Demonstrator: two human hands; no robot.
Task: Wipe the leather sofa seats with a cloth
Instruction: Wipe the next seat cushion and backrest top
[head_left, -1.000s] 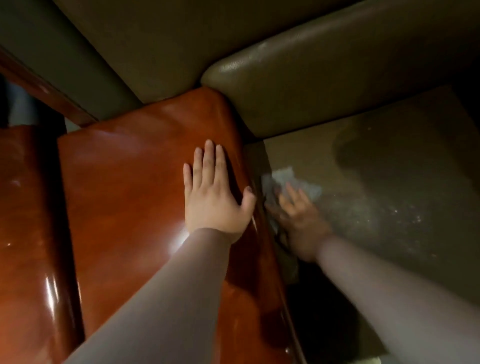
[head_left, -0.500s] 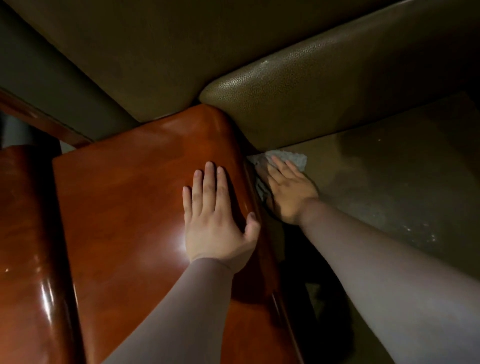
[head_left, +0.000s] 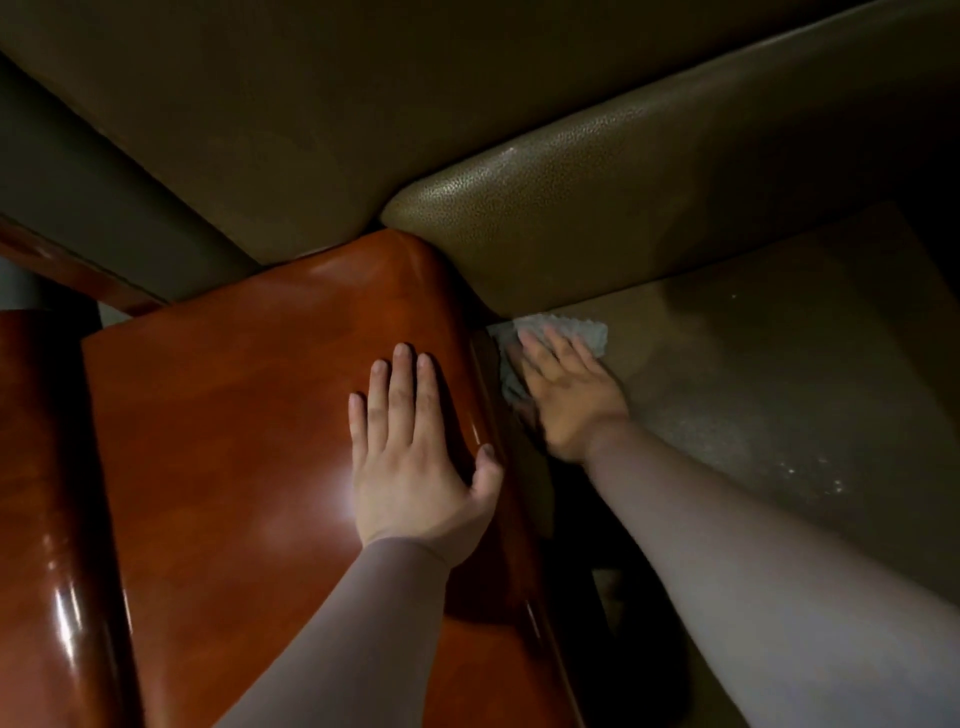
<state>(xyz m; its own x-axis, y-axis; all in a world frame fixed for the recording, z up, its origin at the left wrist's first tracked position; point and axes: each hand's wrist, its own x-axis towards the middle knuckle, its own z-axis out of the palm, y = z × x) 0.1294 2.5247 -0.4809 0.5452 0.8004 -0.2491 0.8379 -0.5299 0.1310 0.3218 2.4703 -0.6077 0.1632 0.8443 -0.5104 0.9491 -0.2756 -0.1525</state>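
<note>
The right hand (head_left: 569, 402) presses flat, fingers straight, on the white cloth (head_left: 582, 332) in the seat's (head_left: 779, 364) far left corner, against the backrest (head_left: 623, 192). The left hand (head_left: 415, 457) rests open on the glossy wooden armrest (head_left: 249, 415).

Landmark: seat (head_left: 779, 374)
Right of cloth (head_left: 587, 332): bare seat, open to a hand
Back: cushion (head_left: 623, 208) walls off the seat
Left: wood armrest (head_left: 249, 415) rises above the seat, closing that side
Corner: tight, filled by right hand (head_left: 566, 400) pressing the cloth
</note>
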